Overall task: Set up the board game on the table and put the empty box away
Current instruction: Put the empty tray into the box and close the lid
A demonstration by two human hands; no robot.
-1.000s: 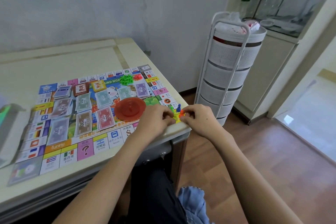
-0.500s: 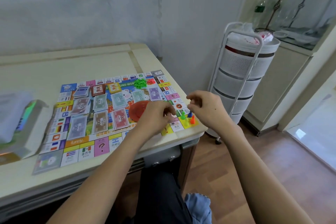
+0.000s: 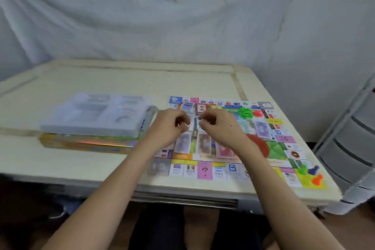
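Note:
The colourful game board (image 3: 205, 170) lies flat on the right half of the table (image 3: 121, 85). Stacks of paper money (image 3: 183, 144) lie on its middle, and a red disc (image 3: 260, 146) shows partly behind my right forearm. Green (image 3: 302, 169), blue (image 3: 313, 169) and orange (image 3: 317, 179) pawns stand on the near right corner. The orange game box (image 3: 85, 144) lies left of the board with a clear plastic insert (image 3: 95, 115) on top. My left hand (image 3: 170, 126) and my right hand (image 3: 219, 126) hover over the board's left part, fingers loosely curled, holding nothing.
Small piles of green houses (image 3: 245, 112) and red houses (image 3: 257, 113) sit near the board's far edge. A white tiered cart (image 3: 349, 148) stands just past the table's right edge. A draped white sheet covers the wall behind.
My hands have left the pawns at the near right corner and moved left over the board's middle. The view has swung left, bringing the box and its insert fully into sight.

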